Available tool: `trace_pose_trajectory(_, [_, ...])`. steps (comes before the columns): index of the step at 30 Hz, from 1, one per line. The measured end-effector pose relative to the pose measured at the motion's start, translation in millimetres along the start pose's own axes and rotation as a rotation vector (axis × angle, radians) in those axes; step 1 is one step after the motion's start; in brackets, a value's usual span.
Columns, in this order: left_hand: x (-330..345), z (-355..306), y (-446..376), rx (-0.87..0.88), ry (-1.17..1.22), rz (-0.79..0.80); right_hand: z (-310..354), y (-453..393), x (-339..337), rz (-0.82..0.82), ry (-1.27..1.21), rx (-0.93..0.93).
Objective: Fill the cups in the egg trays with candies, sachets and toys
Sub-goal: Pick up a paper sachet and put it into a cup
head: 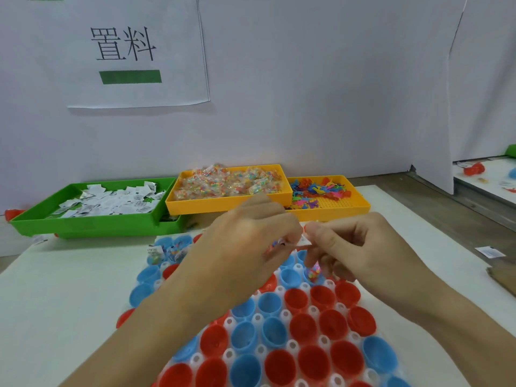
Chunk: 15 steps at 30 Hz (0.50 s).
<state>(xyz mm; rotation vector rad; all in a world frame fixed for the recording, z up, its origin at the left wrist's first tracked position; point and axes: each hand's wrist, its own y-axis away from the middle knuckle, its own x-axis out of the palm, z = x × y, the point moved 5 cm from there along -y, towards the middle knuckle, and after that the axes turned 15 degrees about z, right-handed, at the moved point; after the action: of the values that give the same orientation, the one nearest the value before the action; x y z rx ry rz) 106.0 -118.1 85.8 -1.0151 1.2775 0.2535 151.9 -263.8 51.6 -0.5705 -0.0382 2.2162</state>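
We are in the middle of the filling step, above the far part of the egg tray (284, 314). Our left hand (245, 244) has its fingers curled round several small packets, with bits of colour and white showing between them. Our right hand (360, 247) pinches the edge of a white sachet (303, 241) at its thumb tip, and a candy packet (314, 272) hangs below its curled fingers, just over a blue cup (290, 277). We judge that the next move calls for lowering one item into that cup and releasing it cleanly, without spilling into the neighbours. A few far-left cups already hold packets; the near red and blue cups look empty.

On the white surface (69, 289), from left to right along the far edge, sit a green tray of sachets (92, 219), a yellow tray of candies (212, 203) and a yellow tray of coloured toys (340, 209). A stray sachet (489, 251) lies at the right. Behind stands a white wall with a printed sign (125, 48).
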Motion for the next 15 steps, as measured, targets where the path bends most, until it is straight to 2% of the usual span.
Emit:
trace_pose_trajectory(4, [3, -2, -1, 0.06, -0.022, -0.052, -4, 0, -2, -0.015, -0.1, 0.013])
trace_pose_trajectory(7, [8, -4, -1, 0.06, -0.014, -0.003, -10, 0, -7, -0.042, -0.144, 0.054])
trace_pose_trajectory(10, [14, 6, -1, -0.098, 0.042, 0.126, -15, 2, -21, -0.14, -0.075, 0.085])
trace_pose_trajectory(12, [22, 12, 1, -0.185, 0.102, 0.27, -15, 5, -33, -0.187, 0.038, 0.091])
trace_pose_trajectory(15, [38, 14, 7, -0.24, 0.146, 0.499, -14, 8, -39, -0.152, 0.186, 0.101])
